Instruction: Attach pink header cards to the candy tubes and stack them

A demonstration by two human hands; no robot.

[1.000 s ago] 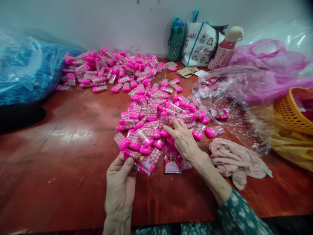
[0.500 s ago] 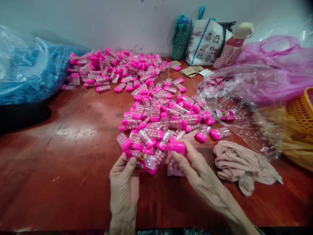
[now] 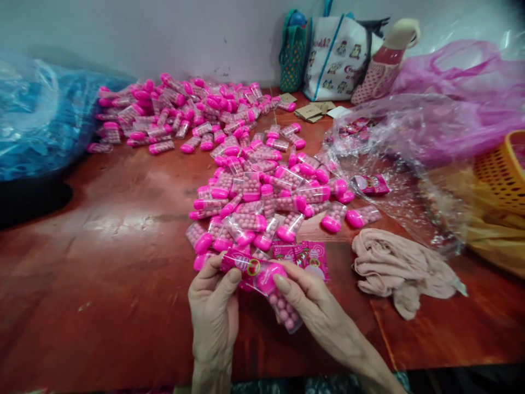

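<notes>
The step in hand looked like the joining of a printed sleeve (image 3: 240,264) and a candy container (image 3: 288,316), with the container's pink cap (image 3: 268,277) at the sleeve's end. How far the cap sat inside could not be told. Both were held over the near tabletop (image 3: 135,295), just in front of the container pile (image 3: 250,197). More flat packets (image 3: 314,258) lay close behind the right hand (image 3: 322,306).

In my judgement, the next move called for the sleeve's mouth to be kept spread and the two pieces lined up, with light pressure so that the thin film would not crease.

The left hand (image 3: 214,314) pinched the sleeve between thumb and fingers, its palm turned partly inward and its wrist rising almost straight from the near edge. The right hand came in on a slant from the lower right, its fingers grasping the container near the cap, the thumb on the near side. The container tilted, with its clear end down and to the right.
</notes>
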